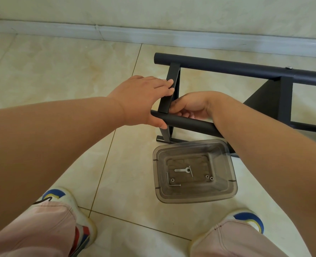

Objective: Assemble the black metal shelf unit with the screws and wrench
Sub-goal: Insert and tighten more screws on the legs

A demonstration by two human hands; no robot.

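Observation:
The black metal shelf unit [227, 66] lies on its side on the tiled floor, with round tubes running right and flat crossbars between them. My left hand [144, 97] grips the flat crossbar [172, 75] at the unit's left end, thumb under the near tube [190, 125]. My right hand [194, 106] reaches behind that crossbar just above the near tube, fingers curled at the joint; what they hold is hidden. A silver wrench [182, 170] lies in a smoky clear plastic box [231, 180] with a few screws [191, 171] and nuts [209, 177].
The box stands on the floor just in front of the shelf unit, between my feet. My shoes [60, 199] and pink trouser legs fill the lower corners. A wall with a white skirting board [116, 33] runs behind the unit.

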